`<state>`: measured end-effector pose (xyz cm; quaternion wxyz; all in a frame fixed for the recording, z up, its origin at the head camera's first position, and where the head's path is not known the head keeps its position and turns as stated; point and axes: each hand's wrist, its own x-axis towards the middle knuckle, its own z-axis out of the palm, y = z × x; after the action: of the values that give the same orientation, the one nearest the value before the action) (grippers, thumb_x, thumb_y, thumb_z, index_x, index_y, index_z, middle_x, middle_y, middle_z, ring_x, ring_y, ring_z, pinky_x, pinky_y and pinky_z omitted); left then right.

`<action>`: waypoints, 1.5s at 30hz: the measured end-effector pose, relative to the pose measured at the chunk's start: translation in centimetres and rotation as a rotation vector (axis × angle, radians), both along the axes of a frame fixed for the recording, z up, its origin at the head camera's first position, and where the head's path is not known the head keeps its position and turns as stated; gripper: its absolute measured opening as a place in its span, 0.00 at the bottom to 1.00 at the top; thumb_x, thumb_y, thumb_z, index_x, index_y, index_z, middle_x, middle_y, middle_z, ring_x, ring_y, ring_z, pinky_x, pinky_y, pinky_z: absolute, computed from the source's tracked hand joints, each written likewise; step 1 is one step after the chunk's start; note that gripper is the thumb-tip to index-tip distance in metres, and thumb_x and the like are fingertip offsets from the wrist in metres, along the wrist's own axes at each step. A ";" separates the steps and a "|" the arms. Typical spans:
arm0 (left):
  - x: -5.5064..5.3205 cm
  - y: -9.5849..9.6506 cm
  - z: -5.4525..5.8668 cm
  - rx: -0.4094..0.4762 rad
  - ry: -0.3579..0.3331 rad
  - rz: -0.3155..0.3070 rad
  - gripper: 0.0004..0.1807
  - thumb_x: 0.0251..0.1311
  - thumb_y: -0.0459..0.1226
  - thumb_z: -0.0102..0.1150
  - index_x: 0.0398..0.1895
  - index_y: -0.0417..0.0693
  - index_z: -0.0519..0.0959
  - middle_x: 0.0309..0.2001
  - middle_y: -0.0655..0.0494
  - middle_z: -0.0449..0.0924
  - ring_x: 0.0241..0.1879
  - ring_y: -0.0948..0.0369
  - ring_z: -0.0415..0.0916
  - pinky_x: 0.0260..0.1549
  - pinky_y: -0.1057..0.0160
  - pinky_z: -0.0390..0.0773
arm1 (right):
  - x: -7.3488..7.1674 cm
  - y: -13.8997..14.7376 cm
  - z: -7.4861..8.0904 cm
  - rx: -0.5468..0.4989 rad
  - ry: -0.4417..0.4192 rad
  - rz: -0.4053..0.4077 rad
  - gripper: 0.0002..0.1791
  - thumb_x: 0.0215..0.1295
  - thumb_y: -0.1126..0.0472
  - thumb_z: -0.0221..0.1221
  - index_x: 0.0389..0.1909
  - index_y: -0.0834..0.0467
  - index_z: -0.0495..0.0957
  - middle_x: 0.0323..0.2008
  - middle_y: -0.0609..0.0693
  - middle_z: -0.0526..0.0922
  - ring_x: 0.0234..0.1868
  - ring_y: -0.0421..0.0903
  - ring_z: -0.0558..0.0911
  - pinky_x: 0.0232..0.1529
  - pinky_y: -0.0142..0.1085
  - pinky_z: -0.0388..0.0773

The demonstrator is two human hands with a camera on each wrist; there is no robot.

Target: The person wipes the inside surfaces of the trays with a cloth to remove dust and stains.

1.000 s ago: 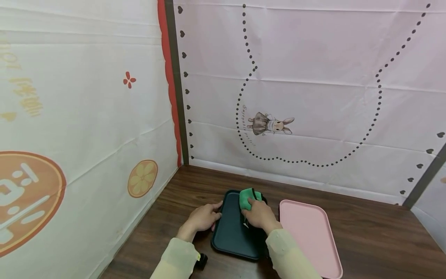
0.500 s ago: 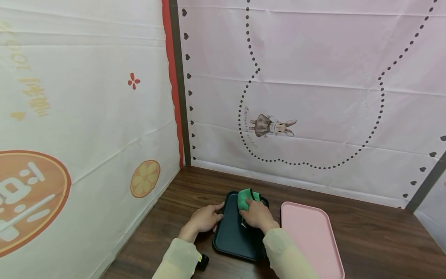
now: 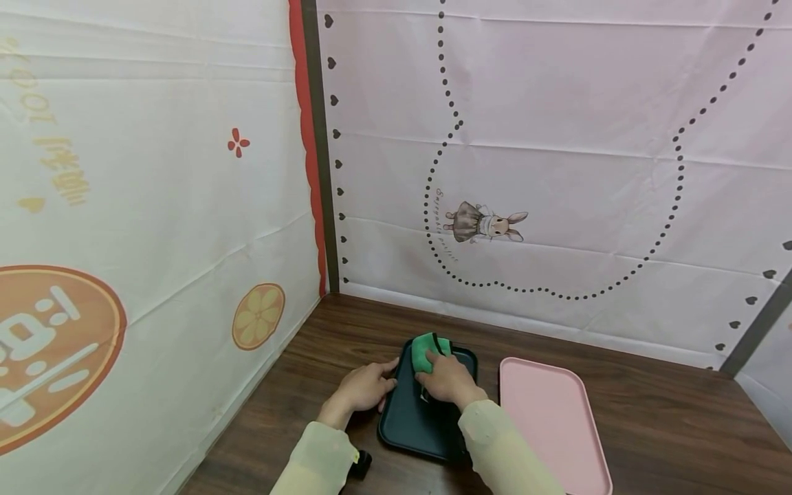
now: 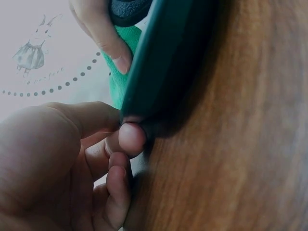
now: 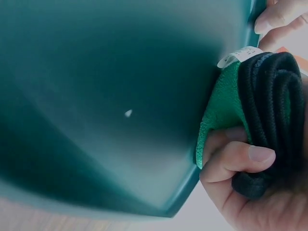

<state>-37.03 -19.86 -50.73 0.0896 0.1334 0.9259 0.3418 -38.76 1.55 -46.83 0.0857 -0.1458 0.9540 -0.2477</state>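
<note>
A dark green tray (image 3: 421, 433) lies on the wooden table. At its left edge my left hand (image 3: 361, 386) pinches the rim; in the left wrist view the fingertips (image 4: 132, 138) sit right under the tray's edge. My right hand (image 3: 448, 379) grips a folded green cloth (image 3: 423, 352) with black edging, pressed on the far part of the tray. Up close in the right wrist view, the thumb (image 5: 245, 158) curls over the cloth's bunched black folds, and a white label (image 5: 240, 56) sticks out. One small white speck (image 5: 128, 113) shows on the tray surface.
To the right of the dark tray is a pink tray (image 3: 551, 419) lying flat. A small black object (image 3: 361, 465) is beside the left sleeve. Printed white fabric walls (image 3: 557, 206) enclose the table (image 3: 674, 426) at the back and left.
My right hand has slid the green cloth leftward across the dark tray. The left hand stays at the tray's left edge. The head view has shifted slightly.
</note>
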 end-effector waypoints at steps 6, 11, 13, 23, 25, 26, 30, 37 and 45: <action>0.1 0.0 0.0 0.009 -0.005 0.007 0.29 0.79 0.44 0.50 0.80 0.54 0.64 0.14 0.59 0.78 0.13 0.61 0.70 0.21 0.63 0.70 | 0.0 -0.5 0.1 0.004 -0.013 0.020 0.34 0.74 0.49 0.60 0.77 0.56 0.67 0.71 0.68 0.71 0.71 0.69 0.71 0.67 0.63 0.73; 0.1 0.1 0.0 0.015 -0.003 0.008 0.29 0.79 0.45 0.49 0.80 0.54 0.65 0.13 0.57 0.78 0.12 0.62 0.68 0.19 0.63 0.68 | 0.2 -0.7 0.3 0.011 -0.033 0.031 0.35 0.74 0.49 0.60 0.78 0.56 0.66 0.71 0.69 0.72 0.71 0.68 0.72 0.66 0.63 0.74; 0.1 0.1 0.1 0.021 0.000 0.009 0.29 0.79 0.45 0.50 0.79 0.53 0.65 0.13 0.57 0.78 0.12 0.61 0.68 0.17 0.63 0.67 | 0.2 -0.7 0.3 0.014 -0.042 0.031 0.35 0.74 0.50 0.60 0.78 0.55 0.66 0.71 0.68 0.72 0.70 0.68 0.73 0.65 0.62 0.75; 0.1 0.3 0.1 0.025 -0.007 0.033 0.28 0.79 0.45 0.49 0.79 0.55 0.65 0.13 0.56 0.78 0.12 0.60 0.68 0.16 0.62 0.66 | 0.4 -0.9 0.3 0.057 -0.077 0.039 0.34 0.75 0.51 0.59 0.78 0.54 0.66 0.69 0.65 0.75 0.52 0.58 0.83 0.51 0.52 0.80; 0.1 0.3 0.2 0.027 -0.011 0.037 0.28 0.79 0.45 0.49 0.79 0.55 0.65 0.13 0.56 0.78 0.12 0.60 0.69 0.16 0.62 0.66 | 0.6 -1.0 0.3 0.072 -0.089 0.040 0.33 0.75 0.51 0.59 0.78 0.53 0.66 0.69 0.65 0.76 0.49 0.57 0.83 0.49 0.51 0.79; 0.2 0.3 0.2 0.026 -0.012 0.039 0.28 0.79 0.45 0.49 0.79 0.55 0.65 0.13 0.56 0.78 0.12 0.60 0.69 0.17 0.62 0.67 | 0.7 -1.0 0.4 0.078 -0.092 0.043 0.34 0.75 0.51 0.59 0.78 0.53 0.66 0.69 0.65 0.76 0.49 0.57 0.83 0.48 0.50 0.79; 0.2 0.3 0.3 0.018 -0.014 0.045 0.28 0.79 0.45 0.50 0.79 0.55 0.65 0.13 0.56 0.78 0.13 0.60 0.70 0.20 0.61 0.70 | 1.1 -1.2 0.6 0.093 -0.097 0.051 0.34 0.75 0.51 0.59 0.78 0.54 0.66 0.68 0.64 0.77 0.47 0.56 0.83 0.46 0.49 0.79; 0.1 0.4 0.3 0.009 -0.017 0.056 0.28 0.79 0.44 0.50 0.79 0.55 0.66 0.13 0.57 0.78 0.13 0.60 0.71 0.19 0.61 0.69 | 1.7 -1.3 0.9 0.101 -0.101 0.069 0.34 0.74 0.52 0.60 0.78 0.54 0.66 0.66 0.64 0.79 0.42 0.55 0.84 0.44 0.49 0.80; 0.0 0.3 0.1 0.004 -0.024 0.062 0.28 0.79 0.44 0.50 0.79 0.56 0.66 0.14 0.56 0.78 0.13 0.59 0.72 0.19 0.62 0.69 | 2.3 -1.4 0.9 0.121 -0.098 0.077 0.34 0.73 0.51 0.61 0.78 0.53 0.66 0.67 0.63 0.78 0.59 0.60 0.82 0.52 0.52 0.81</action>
<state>-37.08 -19.51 -50.68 0.0899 0.1009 0.9278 0.3477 -36.43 0.16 -45.96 0.1503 -0.1648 0.9556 -0.1928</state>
